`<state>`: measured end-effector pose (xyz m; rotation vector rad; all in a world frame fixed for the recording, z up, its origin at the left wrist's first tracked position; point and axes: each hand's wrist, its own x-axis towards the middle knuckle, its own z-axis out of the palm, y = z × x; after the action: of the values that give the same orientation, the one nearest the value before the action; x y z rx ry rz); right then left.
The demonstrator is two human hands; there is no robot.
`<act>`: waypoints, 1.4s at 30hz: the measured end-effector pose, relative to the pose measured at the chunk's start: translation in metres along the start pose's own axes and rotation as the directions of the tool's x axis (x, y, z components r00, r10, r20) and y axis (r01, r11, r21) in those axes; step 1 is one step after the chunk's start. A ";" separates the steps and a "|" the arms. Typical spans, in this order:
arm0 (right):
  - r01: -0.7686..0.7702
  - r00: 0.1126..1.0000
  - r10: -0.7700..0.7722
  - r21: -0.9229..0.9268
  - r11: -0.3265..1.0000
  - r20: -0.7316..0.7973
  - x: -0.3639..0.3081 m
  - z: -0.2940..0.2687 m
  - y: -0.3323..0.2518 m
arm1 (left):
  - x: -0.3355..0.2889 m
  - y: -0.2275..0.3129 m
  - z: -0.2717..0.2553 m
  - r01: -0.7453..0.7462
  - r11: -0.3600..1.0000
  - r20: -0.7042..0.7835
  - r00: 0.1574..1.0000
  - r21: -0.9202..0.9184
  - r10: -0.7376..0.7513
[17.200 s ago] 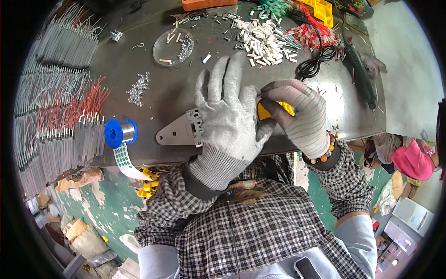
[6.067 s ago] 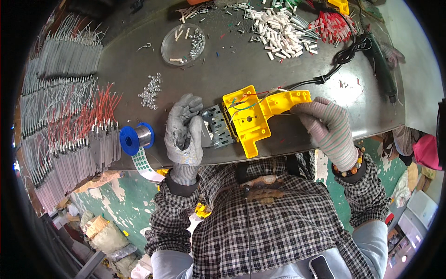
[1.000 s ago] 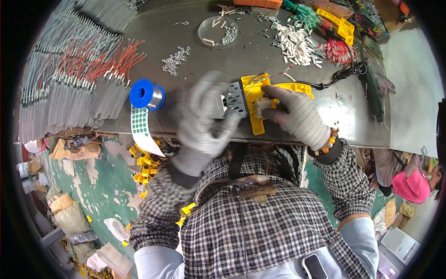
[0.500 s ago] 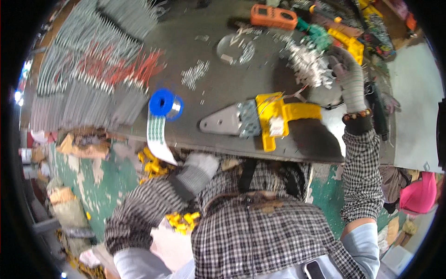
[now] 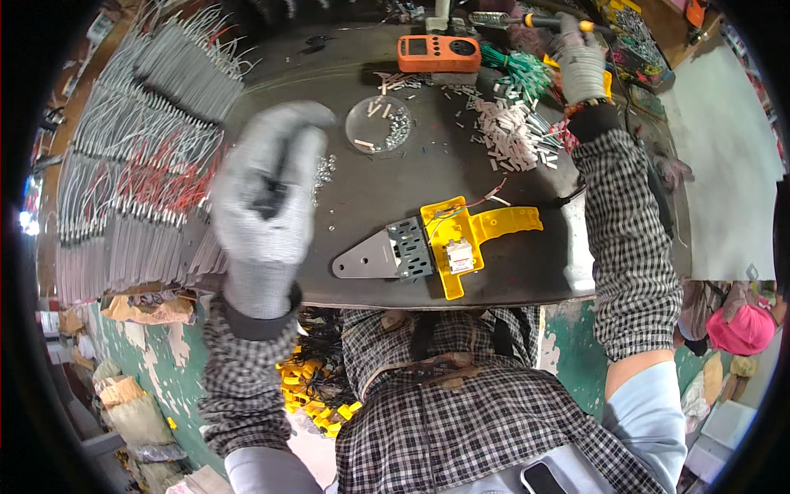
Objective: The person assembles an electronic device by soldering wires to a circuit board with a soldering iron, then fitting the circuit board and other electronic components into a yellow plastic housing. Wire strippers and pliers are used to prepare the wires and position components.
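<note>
My left hand (image 5: 265, 206), in a grey glove, is raised above the left part of the dark metal table (image 5: 395, 193). It is blurred, so I cannot make out its grip. My right hand (image 5: 581, 62), also gloved, reaches to the far right corner and closes on the yellow-and-black handle of a screwdriver (image 5: 539, 20). Near the front edge lies a yellow plastic housing (image 5: 477, 235) with a small white part and thin wires. A grey metal bracket (image 5: 380, 255) is attached to it. Neither hand touches it.
Rows of grey and red sleeved wires (image 5: 136, 173) cover the table's left side. At the back are an orange meter (image 5: 439, 53), a clear round dish (image 5: 388, 125), a pile of small white tubes (image 5: 512, 136) and green wires (image 5: 520, 74). Yellow parts (image 5: 317, 395) lie below the table.
My left hand has come up from below the table edge and now hides the blue spool. My right hand has reached farther back, onto the screwdriver. The yellow housing stays put.
</note>
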<state>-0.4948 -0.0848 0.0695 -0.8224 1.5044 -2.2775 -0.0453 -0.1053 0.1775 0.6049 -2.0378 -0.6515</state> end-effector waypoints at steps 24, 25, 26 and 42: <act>-0.542 0.828 0.561 0.251 0.802 -0.003 -0.195 0.011 -0.070 | -0.058 -0.024 0.064 0.029 0.999 0.237 0.971 0.023 -0.034; -0.543 0.827 0.561 0.250 0.802 -0.003 -0.195 0.016 -0.072 | -0.058 -0.026 0.064 0.030 0.999 0.237 0.971 0.023 -0.035; -0.545 0.823 0.567 0.250 0.800 -0.020 -0.195 0.020 -0.074 | -0.057 -0.029 0.064 -0.008 0.999 0.234 0.972 0.041 -0.002; -0.536 0.828 0.559 0.237 0.810 -0.036 -0.188 0.011 -0.066 | -0.049 -0.029 0.071 -0.070 0.993 0.239 0.970 0.092 0.046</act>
<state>-0.3341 0.0336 0.0757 -0.1635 1.2816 -2.0039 -0.0770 -0.0809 0.0963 0.5432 -2.3131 -0.6137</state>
